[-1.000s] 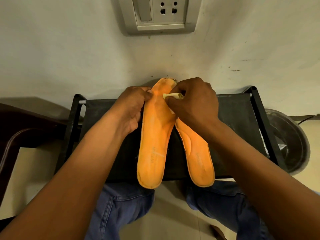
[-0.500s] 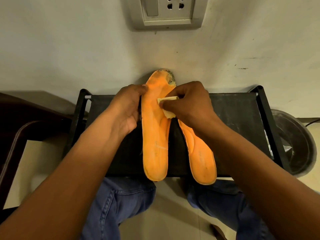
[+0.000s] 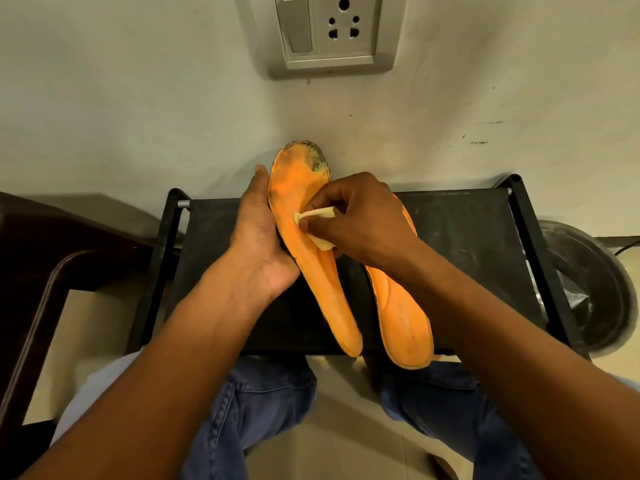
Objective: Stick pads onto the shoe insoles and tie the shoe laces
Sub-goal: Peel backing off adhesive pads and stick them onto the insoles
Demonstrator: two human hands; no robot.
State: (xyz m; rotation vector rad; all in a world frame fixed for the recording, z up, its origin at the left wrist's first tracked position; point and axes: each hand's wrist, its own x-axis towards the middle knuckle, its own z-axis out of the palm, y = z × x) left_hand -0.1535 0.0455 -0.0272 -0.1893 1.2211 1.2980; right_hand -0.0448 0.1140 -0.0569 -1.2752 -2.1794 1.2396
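On the black rack (image 3: 467,244), left hand (image 3: 258,237) grips a worn orange insole (image 3: 311,271); right hand (image 3: 360,216) pinches a cream pad (image 3: 317,213).

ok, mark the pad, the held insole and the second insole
pad (image 3: 320,212): head view, on the pale strip by the fingertips.
held insole (image 3: 323,289): head view, mid orange face.
second insole (image 3: 403,320): head view, heel half.

My left hand (image 3: 258,237) grips an orange insole (image 3: 311,244); my right hand (image 3: 360,216) pinches a cream pad (image 3: 317,213) against it, second insole (image 3: 403,323) beneath my right wrist.
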